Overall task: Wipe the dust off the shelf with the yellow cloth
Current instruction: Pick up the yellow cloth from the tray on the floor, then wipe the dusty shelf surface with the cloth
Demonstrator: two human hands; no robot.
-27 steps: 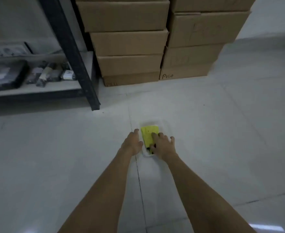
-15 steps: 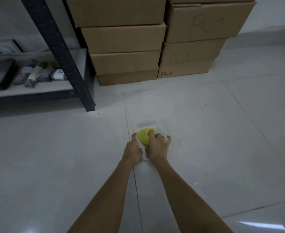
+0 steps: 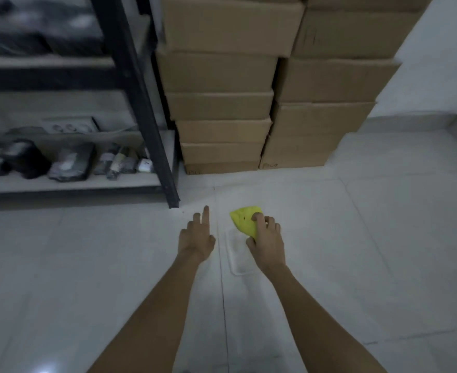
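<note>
A pale, glossy tiled floor (image 3: 356,265) fills most of the dim view, crossed by thin grout lines. Against the far wall stand two stacks of plain brown cardboard boxes (image 3: 222,109), flat-sided and square-edged; faint handwriting on the lowest ones is too blurred to read. To the left is a shelf (image 3: 68,184) with a dark metal upright and pale boards, cut off at the left edge. Its lowest board carries dark wrapped packages (image 3: 70,164) and small items, too blurred to identify. The upper board holds dark shapes that cannot be made out.

Two bare forearms reach forward from the bottom edge. On the floor beneath the right hand lies a clear, shallow plastic tray (image 3: 238,262) with rounded corners, nearly invisible against the tile. The right hand (image 3: 266,238) has its grip closed around the yellow cloth (image 3: 245,219), soft and crumpled, held above the tray's far end, well short of the shelf. The left hand (image 3: 196,235) is released and empty, fingers loosely spread, one finger pointing forward, just beside the tray.
</note>
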